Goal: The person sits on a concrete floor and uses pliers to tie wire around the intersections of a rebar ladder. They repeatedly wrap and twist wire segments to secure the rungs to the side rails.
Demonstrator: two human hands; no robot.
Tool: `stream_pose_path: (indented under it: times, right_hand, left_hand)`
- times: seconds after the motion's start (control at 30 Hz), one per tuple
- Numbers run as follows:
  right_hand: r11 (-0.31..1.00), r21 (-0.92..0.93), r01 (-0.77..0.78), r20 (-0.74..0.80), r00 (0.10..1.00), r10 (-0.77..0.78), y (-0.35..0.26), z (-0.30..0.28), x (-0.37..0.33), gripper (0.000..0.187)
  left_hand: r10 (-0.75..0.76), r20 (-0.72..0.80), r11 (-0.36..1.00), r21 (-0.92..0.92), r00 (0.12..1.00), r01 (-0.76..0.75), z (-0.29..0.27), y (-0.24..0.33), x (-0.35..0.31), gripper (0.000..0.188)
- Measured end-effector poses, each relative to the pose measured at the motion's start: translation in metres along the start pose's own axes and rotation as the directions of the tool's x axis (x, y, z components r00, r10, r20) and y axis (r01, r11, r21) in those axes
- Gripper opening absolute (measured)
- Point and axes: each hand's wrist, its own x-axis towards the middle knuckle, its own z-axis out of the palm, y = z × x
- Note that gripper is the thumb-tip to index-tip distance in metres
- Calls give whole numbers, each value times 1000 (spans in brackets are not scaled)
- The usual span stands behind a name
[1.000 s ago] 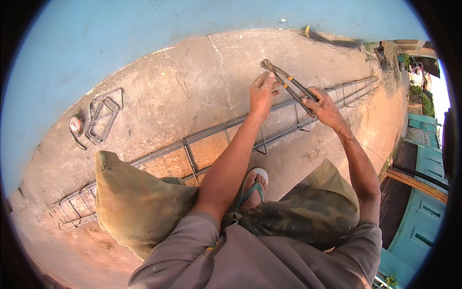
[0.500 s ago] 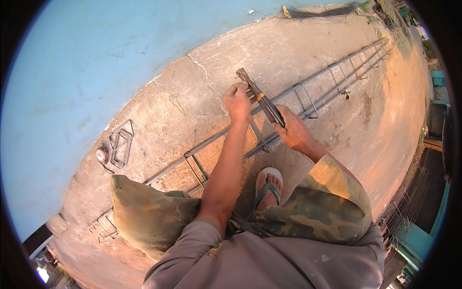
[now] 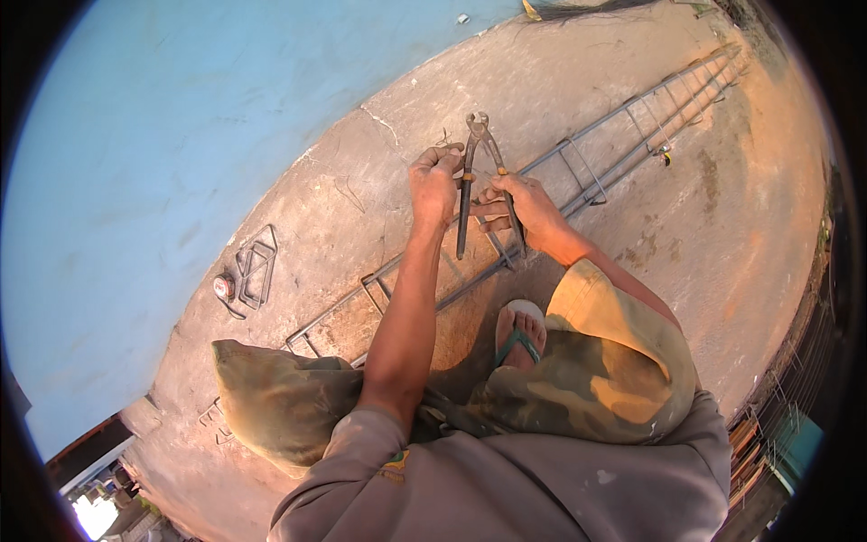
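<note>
A pair of pincers with dark handles and orange bands points away from me, its jaws and handles spread apart. My right hand grips its right handle, some fingers reaching between the two handles. Beside the left handle, my left hand is closed in a pinch, and a thin dark wire shows above its fingertips. Under both hands a long steel rebar cage lies on the ground, running from lower left to upper right with rectangular stirrups across its bars.
Loose bent stirrups lie at the left next to a round red-and-white object. A blue wall borders the concrete floor. Dark wire strands lie at the far edge. My sandalled foot is close to the cage.
The pincers' handles have spread apart and its jaws have opened. The tool has turned more upright in view. My right hand has shifted slightly left, onto the right handle.
</note>
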Motion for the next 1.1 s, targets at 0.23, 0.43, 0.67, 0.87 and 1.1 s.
stream_pose_path:
  times: [0.23,0.43,0.67,0.87,1.1]
  right_hand:
    - [947,-57,316,-47,947,-318,-37,-24,69,39]
    - [558,-671,488,24,767,-642,-109,-61,70,68]
    - [893,-170,417,301,885,-356,-83,4,-14,37]
    - [556,-804,211,144,976,-161,-97,-36,-86,34]
    - [815,-566,122,158,987,-39,42,-80,-98,39]
  left_hand:
    - [386,-260,881,-180,885,-437,-13,19,-11,16]
    - [643,-211,755,13,736,-656,-35,92,-25,14]
    - [503,97,813,-389,859,-432,47,87,-2,30]
    - [333,226,926,-260,915,-273,30,48,-23,14]
    - [80,196,976,-215,977,-37,37,-47,-72,11]
